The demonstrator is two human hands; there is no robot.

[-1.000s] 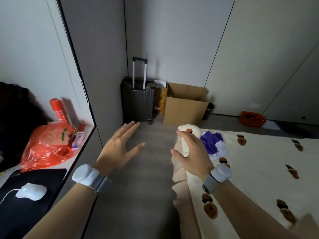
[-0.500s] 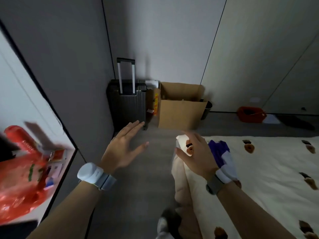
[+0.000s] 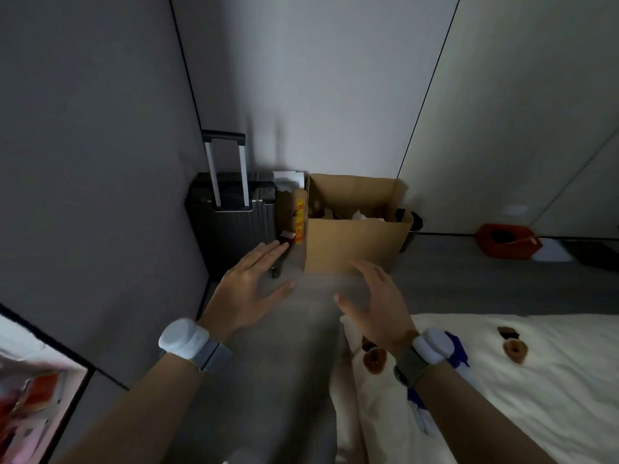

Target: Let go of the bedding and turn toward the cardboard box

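Right hand (image 3: 376, 304) has let go of the bedding (image 3: 502, 380) and, like left hand (image 3: 249, 291), now reaches empty, fingers spread, toward the far cardboard box (image 3: 355, 242)

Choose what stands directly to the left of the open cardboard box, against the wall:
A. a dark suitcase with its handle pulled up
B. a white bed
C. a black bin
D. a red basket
A: the dark suitcase, handle raised, stands left of the cardboard box by the wall.
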